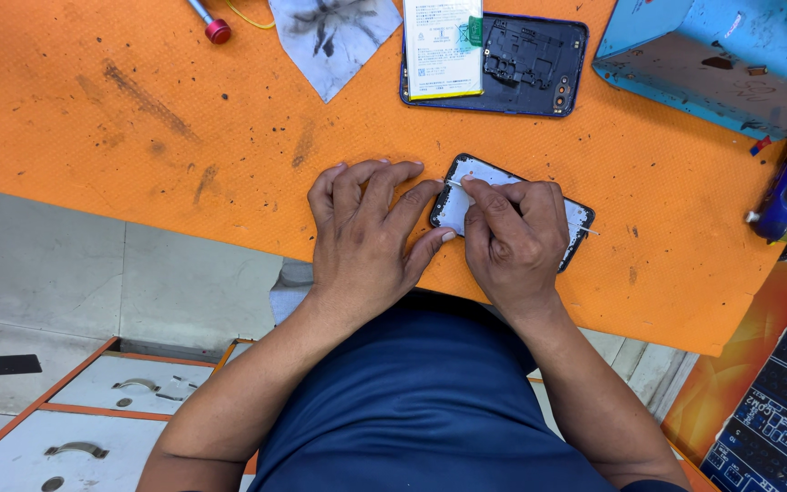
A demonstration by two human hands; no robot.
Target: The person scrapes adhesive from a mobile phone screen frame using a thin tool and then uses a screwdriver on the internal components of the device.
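The person is working on a phone panel (466, 196) lying face down near the front edge of the orange work mat (184, 137). The left hand (371, 232) is resting flat with its fingers spread, pressing on the panel's left end to steady it. The right hand (514, 239) is curled narrow, pinching a thin metal pick (455, 184) whose tip is touching the pale inner surface near the panel's upper left edge; its other end is poking out past the hand at the right.

To do this well, the tool should probably be kept at a shallow angle and moved gently while the left hand is holding the panel from sliding.

Farther back, an opened phone body (530, 64) with a white battery (442, 46) is lying well apart, beside a smudged cloth (334, 36).
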